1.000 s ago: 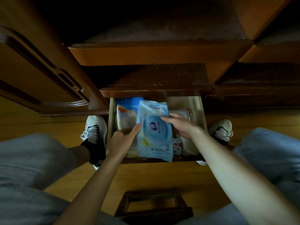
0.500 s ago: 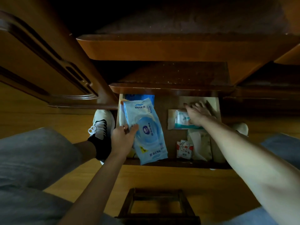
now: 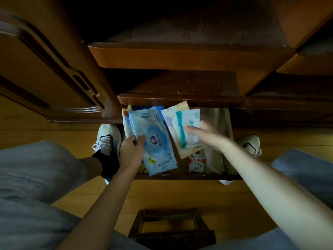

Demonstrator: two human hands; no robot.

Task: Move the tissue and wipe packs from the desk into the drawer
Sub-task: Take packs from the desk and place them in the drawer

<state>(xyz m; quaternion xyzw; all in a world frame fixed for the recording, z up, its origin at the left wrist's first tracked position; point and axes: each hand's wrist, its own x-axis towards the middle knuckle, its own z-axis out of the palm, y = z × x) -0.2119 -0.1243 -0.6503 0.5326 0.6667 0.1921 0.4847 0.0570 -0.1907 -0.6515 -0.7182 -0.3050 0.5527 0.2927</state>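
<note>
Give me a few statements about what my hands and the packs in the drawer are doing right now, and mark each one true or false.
1. The left hand grips the blue wipe pack at its left edge. True.
2. The right hand rests on the teal-striped pack. True.
3. The drawer is pushed shut. False: it is pulled open, with packs showing inside.
4. The blue wipe pack lies on the floor. False: it is over the drawer's left side, in the left hand.
5. A small red and white pack lies near the drawer's front. True.
6. Both hands hold the same pack. False: each is on a different pack.
</note>
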